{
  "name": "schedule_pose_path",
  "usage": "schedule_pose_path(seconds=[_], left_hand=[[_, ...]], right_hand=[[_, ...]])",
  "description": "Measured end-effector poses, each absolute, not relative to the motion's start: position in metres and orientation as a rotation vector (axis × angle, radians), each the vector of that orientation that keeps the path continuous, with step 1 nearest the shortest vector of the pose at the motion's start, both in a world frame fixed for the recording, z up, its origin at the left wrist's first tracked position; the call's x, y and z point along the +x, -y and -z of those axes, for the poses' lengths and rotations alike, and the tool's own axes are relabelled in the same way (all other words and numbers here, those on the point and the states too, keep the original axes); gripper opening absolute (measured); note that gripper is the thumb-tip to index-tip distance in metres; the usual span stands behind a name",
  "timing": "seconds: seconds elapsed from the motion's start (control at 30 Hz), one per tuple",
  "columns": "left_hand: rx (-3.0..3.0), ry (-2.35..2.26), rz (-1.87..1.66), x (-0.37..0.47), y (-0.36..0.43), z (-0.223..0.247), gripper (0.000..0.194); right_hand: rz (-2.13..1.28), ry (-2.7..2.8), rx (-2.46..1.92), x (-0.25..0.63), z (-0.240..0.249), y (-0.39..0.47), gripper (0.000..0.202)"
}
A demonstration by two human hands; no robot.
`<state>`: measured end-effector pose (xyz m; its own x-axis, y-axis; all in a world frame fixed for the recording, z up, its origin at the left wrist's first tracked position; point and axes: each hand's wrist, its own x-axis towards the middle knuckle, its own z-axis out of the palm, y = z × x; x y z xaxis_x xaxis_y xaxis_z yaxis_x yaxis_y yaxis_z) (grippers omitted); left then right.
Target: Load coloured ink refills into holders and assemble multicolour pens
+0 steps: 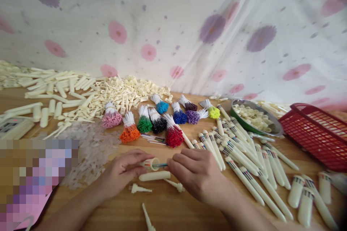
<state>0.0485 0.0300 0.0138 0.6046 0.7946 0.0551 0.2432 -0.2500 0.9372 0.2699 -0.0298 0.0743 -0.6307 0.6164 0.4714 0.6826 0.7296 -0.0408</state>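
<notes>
My left hand [121,171] pinches a short cream pen barrel [155,163], its round open end facing right. A bit of orange shows at the barrel's slots. My right hand [193,173] is closed on a thin blue pen refill [162,165], whose visible end reaches into the barrel's mouth. The rest of the refill is hidden by my fingers. Just below both hands lie a long cream pen tube [154,176] and a cream pointed part [139,188]. Another pointed part [175,185] sits under my right hand, and one more [147,216] is nearer to me.
Bundled refills in several colours, such as red [174,135] and orange [129,131], stand behind my hands. Many multicolour pens [241,148] lie at right, near a bowl [253,115] and a red basket [317,133]. Clear plastic pieces [89,151] and cream parts [119,94] are at left.
</notes>
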Motion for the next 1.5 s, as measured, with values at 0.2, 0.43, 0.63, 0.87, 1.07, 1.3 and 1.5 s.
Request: schedule_pose_path(seconds=[0.2,0.43,0.63,0.87,1.07,1.3,1.5], left_hand=[[1.807,-0.802,-0.742,0.043,-0.032,-0.006,0.025],[1.744,-0.799,-0.836,0.043,-0.032,0.004,0.018],[1.833,-0.832,-0.737,0.045,-0.031,-0.002,0.024],[1.945,-0.826,-0.706,0.049,-0.028,-0.011,0.030],[1.802,-0.889,-0.680,0.052,-0.027,-0.014,0.030],[1.523,-0.907,-0.689,0.056,-0.029,-0.014,0.021],[1.451,-0.985,-0.754,0.052,-0.030,-0.010,0.021]], right_hand=[[0.258,2.508,-0.968,0.264,-0.080,0.036,0.026],[0.317,2.512,-0.947,0.261,-0.083,0.039,0.029],[0.326,2.543,-0.924,0.263,-0.084,0.038,0.026],[0.326,2.578,-0.987,0.263,-0.082,0.040,0.023],[0.364,2.545,-0.989,0.265,-0.083,0.037,0.027],[0.345,2.540,-1.000,0.273,-0.087,0.032,0.024],[0.238,2.359,-1.172,0.281,-0.082,0.027,0.016]])
